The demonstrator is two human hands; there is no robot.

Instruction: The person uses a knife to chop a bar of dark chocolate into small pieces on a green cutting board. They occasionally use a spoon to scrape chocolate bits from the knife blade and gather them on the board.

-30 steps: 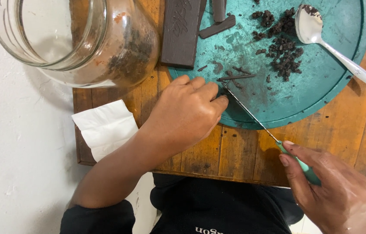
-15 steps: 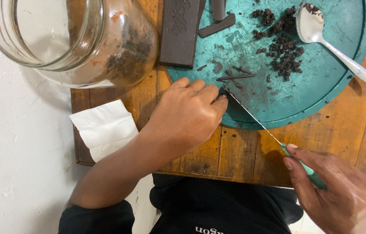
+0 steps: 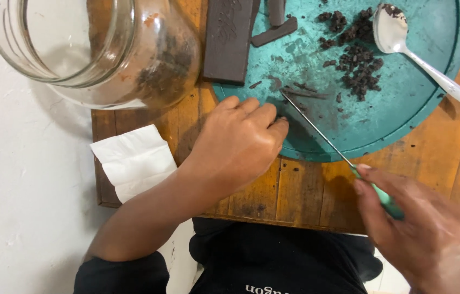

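Wooden tabletop [image 3: 273,190] carries the round teal board [image 3: 404,117] where my left hand [image 3: 238,144] rests curled with fingertips at its near edge, nothing visibly gripped, while my right hand [image 3: 423,231] clasps the knife [image 3: 322,136], tip among chocolate shavings [image 3: 303,92].

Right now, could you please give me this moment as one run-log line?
left hand: fingertips down at teal board edge | right hand: grips knife, tip on board | chocolate bits, spoon on board

I see open board [image 3: 399,120] right of the knife [image 3: 317,130]; the jar [image 3: 99,49], chocolate bar [image 3: 229,41] and spoon [image 3: 420,60] block the far side.
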